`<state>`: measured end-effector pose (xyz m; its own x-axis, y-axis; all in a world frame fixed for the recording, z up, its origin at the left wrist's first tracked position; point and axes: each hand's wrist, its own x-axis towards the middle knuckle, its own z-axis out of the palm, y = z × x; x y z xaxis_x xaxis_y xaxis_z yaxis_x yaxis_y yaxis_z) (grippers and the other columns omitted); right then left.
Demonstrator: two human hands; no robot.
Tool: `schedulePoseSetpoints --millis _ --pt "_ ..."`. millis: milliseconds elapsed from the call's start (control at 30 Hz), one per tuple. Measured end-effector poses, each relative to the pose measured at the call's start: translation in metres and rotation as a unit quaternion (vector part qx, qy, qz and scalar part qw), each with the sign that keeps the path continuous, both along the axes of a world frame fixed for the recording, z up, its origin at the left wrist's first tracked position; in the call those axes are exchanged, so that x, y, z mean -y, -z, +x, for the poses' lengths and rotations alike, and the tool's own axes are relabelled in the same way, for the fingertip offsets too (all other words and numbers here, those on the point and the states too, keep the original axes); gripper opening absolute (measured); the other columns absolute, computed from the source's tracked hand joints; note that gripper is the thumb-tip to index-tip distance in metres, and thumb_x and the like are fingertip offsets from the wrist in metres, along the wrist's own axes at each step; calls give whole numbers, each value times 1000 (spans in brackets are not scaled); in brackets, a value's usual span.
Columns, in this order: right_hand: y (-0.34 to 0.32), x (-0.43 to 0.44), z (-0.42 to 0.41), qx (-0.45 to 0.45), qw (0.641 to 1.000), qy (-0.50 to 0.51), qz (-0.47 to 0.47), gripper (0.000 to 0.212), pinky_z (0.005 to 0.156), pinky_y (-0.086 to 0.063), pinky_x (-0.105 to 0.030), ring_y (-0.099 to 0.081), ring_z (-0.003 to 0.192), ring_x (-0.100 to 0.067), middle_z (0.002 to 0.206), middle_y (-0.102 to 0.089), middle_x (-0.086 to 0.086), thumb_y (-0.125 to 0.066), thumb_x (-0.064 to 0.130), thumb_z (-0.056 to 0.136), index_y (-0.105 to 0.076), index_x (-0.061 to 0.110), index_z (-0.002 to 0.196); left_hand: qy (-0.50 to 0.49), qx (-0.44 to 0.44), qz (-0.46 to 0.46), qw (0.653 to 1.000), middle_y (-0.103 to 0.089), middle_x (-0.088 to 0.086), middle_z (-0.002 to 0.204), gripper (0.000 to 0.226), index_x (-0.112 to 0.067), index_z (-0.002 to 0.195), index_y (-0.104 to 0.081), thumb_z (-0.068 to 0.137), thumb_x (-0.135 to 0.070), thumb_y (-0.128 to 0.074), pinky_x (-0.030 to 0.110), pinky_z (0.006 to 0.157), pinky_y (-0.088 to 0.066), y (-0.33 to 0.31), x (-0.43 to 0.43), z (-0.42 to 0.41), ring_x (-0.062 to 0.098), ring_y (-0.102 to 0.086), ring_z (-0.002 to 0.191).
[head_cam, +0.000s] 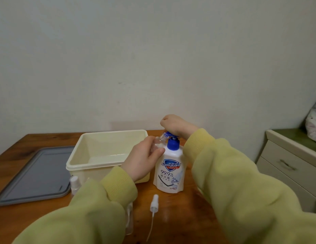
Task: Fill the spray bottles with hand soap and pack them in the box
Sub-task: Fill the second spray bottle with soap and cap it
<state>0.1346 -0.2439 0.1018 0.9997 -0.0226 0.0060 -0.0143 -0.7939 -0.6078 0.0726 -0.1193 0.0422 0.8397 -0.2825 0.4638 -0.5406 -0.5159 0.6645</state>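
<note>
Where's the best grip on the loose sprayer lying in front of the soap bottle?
Pinch the sprayer by its thick white head, from above, fingers across its width. It lies flat on the table, head toward the soap bottle; the thin tube trailing toward the person looks too bendy to hold.

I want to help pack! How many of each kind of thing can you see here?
3 small spray bottles: held one, capped one, half-hidden one (probably)
1 hand soap bottle
1 loose spray head
1 cream box
1 grey lid
Total: 7
</note>
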Motion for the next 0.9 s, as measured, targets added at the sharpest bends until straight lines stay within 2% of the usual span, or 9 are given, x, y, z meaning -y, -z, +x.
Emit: schedulePoseSetpoints --millis 100,200,300,367,433,567,667,767,900 --pt "-2 0 1 14 1000 2 -2 19 74 -41 -30 -44 88 -22 126 -55 -27 -35 7 96 -53 4 103 -2 11 -1 1000 -47 -14 79 30 -11 116 -50 90 -24 -52 14 65 -36 -4 -1 2 4 -45 73" --pt "11 1 0 0 1000 16 12 34 78 -41 -34 -46 86 -25 123 -57 -28 -34 9 95 -54 -7 119 -1 -1 1 1000 -52 -6 95 34 -12 121 -47 90 -24 -52 16 64 -34 5 -1 -3 11 -51 88" --pt "12 -2 -4 -9 1000 9 20 29 81 -44 -36 -50 90 -27 116 -60 -26 -31 6 94 -55 -5 106 -6 -5 -6 1000 -55 -1 100 35 -12 122 -48 89 -24 -53 18 69 -34 9 -3 -4 9 -47 85" --pt "4 -2 -5 -10 999 5 30 19 68 -40 -32 -49 87 -26 109 -61 -27 -31 6 93 -49 1 92 -5 -3 -9 1000 -55 -4 91 35 -12 121 -50 89 -24 -54 18 66 -35 4 -3 -3 6 -46 75" --pt "-1 -1 -3 -6 999 5 44 14 58 -35 -29 -45 84 -24 112 -60 -30 -32 8 94 -45 5 91 -3 11 -8 1000 -50 -11 81 33 -12 119 -50 89 -24 -54 10 64 -35 -1 -2 -1 -1 -45 70" --pt "8 1 -2 -2 996 26 80 8 68 -44 -32 -47 82 -25 125 -55 -30 -37 12 94 -45 10 95 -1 2 -17 1000 -58 0 98 35 -12 121 -49 89 -25 -54 12 65 -37 5 0 1 5 -50 78" --pt "11 1 -2 -26 998 16 52 13 67 -42 -30 -49 77 -25 115 -61 -26 -37 11 93 -49 8 92 -2 -10 -19 1000 -59 3 104 36 -12 122 -48 89 -25 -54 14 65 -37 10 -1 0 10 -50 85" --pt "2 2 -4 -33 999 3 27 19 60 -38 -29 -46 67 -23 86 -61 -18 -36 11 91 -50 5 79 -1 0 -18 1000 -56 -2 93 35 -11 120 -50 89 -24 -55 16 63 -35 3 -1 0 9 -48 79" --pt "-11 1 -4 -22 1000 -12 -5 21 57 -34 -29 -43 67 -23 98 -61 -26 -35 11 93 -48 4 78 7 13 -19 1000 -50 -11 78 31 -10 116 -52 88 -23 -55 8 63 -34 -7 -3 4 -2 -45 69"
